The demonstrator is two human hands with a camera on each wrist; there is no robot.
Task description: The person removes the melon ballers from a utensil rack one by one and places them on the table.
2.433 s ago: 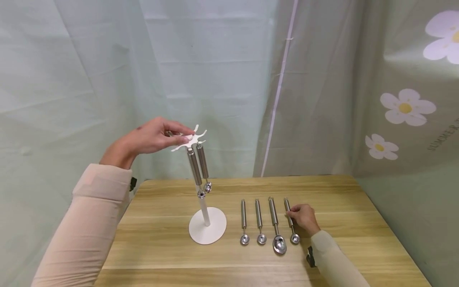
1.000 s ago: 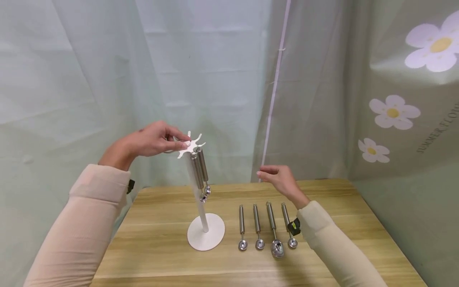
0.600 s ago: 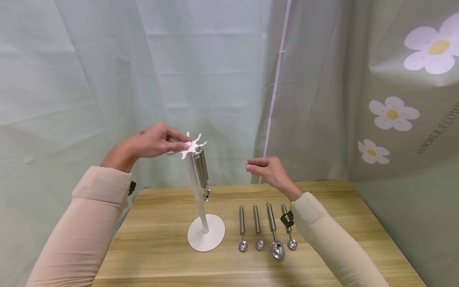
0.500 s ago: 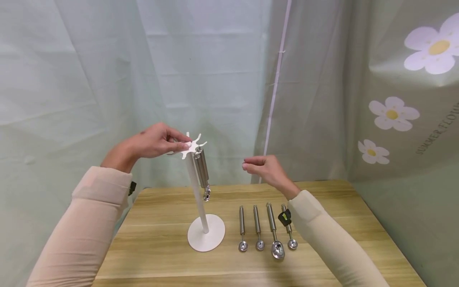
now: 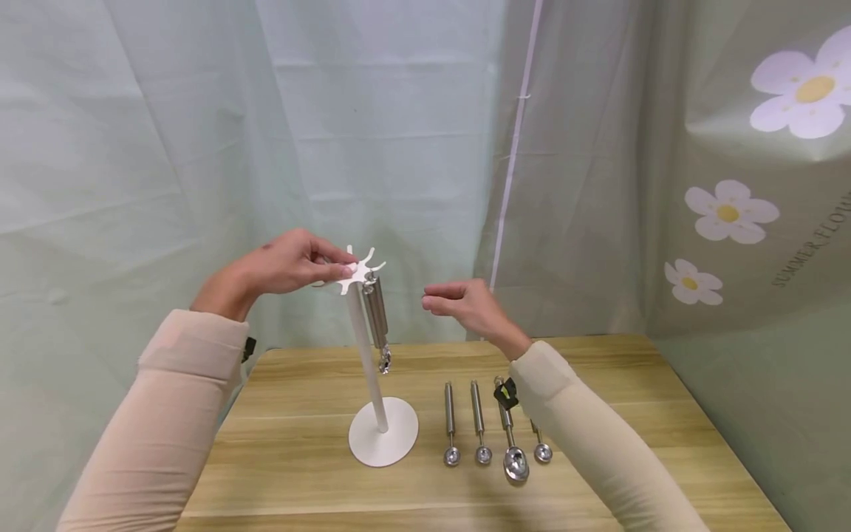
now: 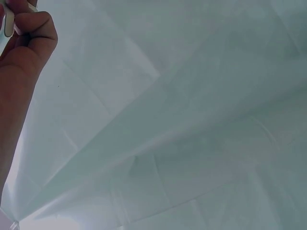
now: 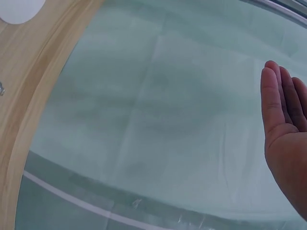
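Altogether, four scoops [image 5: 478, 421] lie flat, two scoops [image 5: 376, 316] hang.

The right sleeve [image 5: 585, 428] covers the handle of the rightmost scoop [image 5: 542, 451]; the hanging scoops [image 5: 376, 314] overlap.

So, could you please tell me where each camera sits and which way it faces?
Head: looks forward and down at the white rack, the table, both sleeves and both hands.
Left wrist: looks up along the left hand at curtain.
Right wrist: looks past the right hand at curtain and table edge.
Shared: head and right wrist both show the rack's base.
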